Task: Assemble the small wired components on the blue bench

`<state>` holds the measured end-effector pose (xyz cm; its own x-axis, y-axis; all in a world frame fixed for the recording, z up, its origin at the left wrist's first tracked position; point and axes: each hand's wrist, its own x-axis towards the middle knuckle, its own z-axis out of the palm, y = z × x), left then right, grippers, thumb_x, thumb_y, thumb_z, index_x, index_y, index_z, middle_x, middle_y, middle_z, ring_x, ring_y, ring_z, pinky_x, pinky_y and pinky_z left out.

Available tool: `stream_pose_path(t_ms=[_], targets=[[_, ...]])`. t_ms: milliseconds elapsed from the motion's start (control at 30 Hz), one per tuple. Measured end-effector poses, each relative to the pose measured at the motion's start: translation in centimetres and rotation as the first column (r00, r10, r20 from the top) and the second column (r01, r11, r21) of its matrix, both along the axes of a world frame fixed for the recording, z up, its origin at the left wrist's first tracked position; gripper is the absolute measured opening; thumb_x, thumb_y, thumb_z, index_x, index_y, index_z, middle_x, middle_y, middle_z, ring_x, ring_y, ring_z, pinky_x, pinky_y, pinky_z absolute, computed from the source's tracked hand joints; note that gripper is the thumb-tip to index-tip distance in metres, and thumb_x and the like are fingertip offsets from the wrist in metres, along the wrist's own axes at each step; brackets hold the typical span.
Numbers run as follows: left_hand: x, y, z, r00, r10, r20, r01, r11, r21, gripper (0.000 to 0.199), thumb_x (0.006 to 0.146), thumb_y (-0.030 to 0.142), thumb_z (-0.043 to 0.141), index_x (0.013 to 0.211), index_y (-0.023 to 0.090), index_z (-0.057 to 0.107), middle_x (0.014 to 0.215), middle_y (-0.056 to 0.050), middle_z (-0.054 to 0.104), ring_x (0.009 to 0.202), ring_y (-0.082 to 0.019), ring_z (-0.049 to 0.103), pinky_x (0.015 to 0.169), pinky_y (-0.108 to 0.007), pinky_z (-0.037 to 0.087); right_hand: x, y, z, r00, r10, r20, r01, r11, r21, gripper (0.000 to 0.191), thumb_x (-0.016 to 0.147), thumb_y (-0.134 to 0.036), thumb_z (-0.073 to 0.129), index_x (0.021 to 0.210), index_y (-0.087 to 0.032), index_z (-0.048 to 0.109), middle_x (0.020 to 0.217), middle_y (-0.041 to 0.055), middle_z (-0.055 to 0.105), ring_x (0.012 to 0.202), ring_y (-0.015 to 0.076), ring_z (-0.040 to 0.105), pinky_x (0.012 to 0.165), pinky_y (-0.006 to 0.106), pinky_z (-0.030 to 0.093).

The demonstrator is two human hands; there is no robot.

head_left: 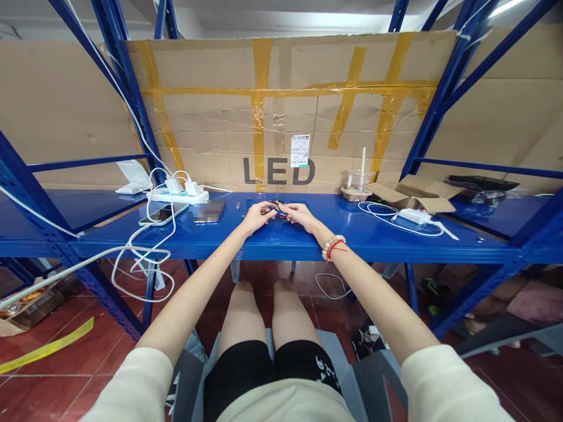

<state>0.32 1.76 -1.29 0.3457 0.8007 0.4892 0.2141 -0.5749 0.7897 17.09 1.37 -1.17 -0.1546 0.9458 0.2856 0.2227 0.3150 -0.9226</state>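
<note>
Over the blue shelf top, my left hand and my right hand meet in front of me. Their fingers are closed in a pinch around a small dark and red item, partly covered by the fingertips; its kind is too small to make out. Thin red and dark strands show just under it, between the hands. A beaded bracelet and a red cord circle my right wrist. A few tiny pieces lie left of my left hand.
At left stand a white power strip with cables, a phone and a blurred block. To the right are a plastic cup with a straw, a white adapter with cable and an opened carton. Cardboard backs the shelf.
</note>
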Motion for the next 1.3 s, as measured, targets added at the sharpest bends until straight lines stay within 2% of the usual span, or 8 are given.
stream_pose_path(t_ms=[233,367,567,733,900,1100,1200,1300], targets=[[0.1,-0.2,0.2,1.0,0.012,0.0,-0.012,1.0,-0.024,0.044,0.065,0.036,0.064,0.099,0.009,0.061,0.065,-0.005,0.062,0.054,-0.011,0.051,0.051,-0.023,0.042,-0.1,0.7,-0.5,0.999,0.037,-0.015,-0.037,0.998,0.05,0.038,0.072,-0.054,0.055,0.076,-0.017,0.054,0.06,-0.0024,0.05,0.047,0.0059,0.047,0.041,0.017,0.032],[0.0,0.1,0.0,1.0,0.003,0.011,-0.003,0.999,-0.047,0.044,0.065,0.035,0.065,0.1,0.008,0.062,0.077,-0.01,0.065,0.067,-0.015,0.057,0.053,-0.023,0.042,-0.1,0.7,-0.5,0.995,0.069,0.067,-0.074,0.995,0.07,0.034,0.076,-0.05,0.052,0.08,-0.016,0.055,0.059,-0.0026,0.049,0.048,0.0058,0.046,0.042,0.017,0.032],[-0.1,-0.1,0.1,0.999,0.015,-0.045,-0.017,0.999,-0.044,0.049,0.065,0.034,0.065,0.106,0.008,0.062,0.091,-0.012,0.066,0.065,-0.015,0.056,0.055,-0.025,0.044,-0.2,0.3,-0.2,0.99,0.08,0.115,-0.086,0.995,0.043,0.035,0.076,-0.048,0.052,0.084,-0.015,0.059,0.065,-0.0011,0.052,0.051,0.0058,0.045,0.044,0.017,0.031],[-0.2,-0.6,0.4,0.998,0.022,-0.066,-0.022,1.0,-0.004,0.048,0.064,0.034,0.065,0.105,0.008,0.063,0.099,-0.013,0.065,0.079,-0.02,0.059,0.066,-0.03,0.047,-0.1,0.2,-0.2,0.99,0.08,0.117,-0.084,0.996,0.033,0.041,0.072,-0.053,0.053,0.08,-0.014,0.061,0.063,-0.0006,0.052,0.052,0.0066,0.045,0.045,0.018,0.031],[-0.3,-0.7,0.5,0.994,0.03,-0.104,-0.024,0.998,0.054,0.042,0.067,0.032,0.063,0.102,0.01,0.064,0.094,-0.012,0.067,0.079,-0.02,0.06,0.07,-0.03,0.047,0.0,0.1,-0.1,0.989,0.085,0.118,-0.092,0.994,0.054,0.045,0.068,-0.058,0.055,0.076,-0.014,0.063,0.059,-0.0011,0.051,0.051,0.007,0.045,0.045,0.018,0.032],[-0.3,-0.9,0.7,0.984,0.053,-0.172,-0.043,0.997,0.056,0.035,0.073,0.033,0.053,0.096,0.01,0.066,0.07,-0.006,0.066,0.054,-0.01,0.05,0.056,-0.023,0.042,-0.3,0.1,-0.1,0.995,0.022,0.092,-0.027,0.998,0.055,0.046,0.065,-0.059,0.059,0.065,-0.013,0.062,0.049,-0.002,0.048,0.045,0.0063,0.042,0.043,0.019,0.033],[-0.2,-0.8,0.7,0.983,0.025,-0.184,-0.018,0.999,0.042,0.034,0.076,0.034,0.049,0.094,0.01,0.065,0.067,-0.004,0.063,0.049,-0.008,0.043,0.053,-0.022,0.038,-0.4,0.0,-0.1,1.0,-0.021,0.008,0.021,0.998,0.059,0.043,0.061,-0.055,0.064,0.071,-0.013,0.062,0.05,-0.0026,0.048,0.044,0.0061,0.042,0.041,0.019,0.033],[-0.2,-0.4,0.6,0.982,0.008,-0.187,0.001,0.999,0.051,0.033,0.078,0.036,0.045,0.088,0.011,0.063,0.065,-0.002,0.059,0.049,-0.007,0.04,0.053,-0.021,0.037,-0.4,-0.4,0.0,0.999,-0.006,-0.051,0.01,0.996,0.09,0.044,0.059,-0.049,0.068,0.084,-0.014,0.064,0.06,-0.0007,0.055,0.047,0.0062,0.043,0.04,0.018,0.033]])
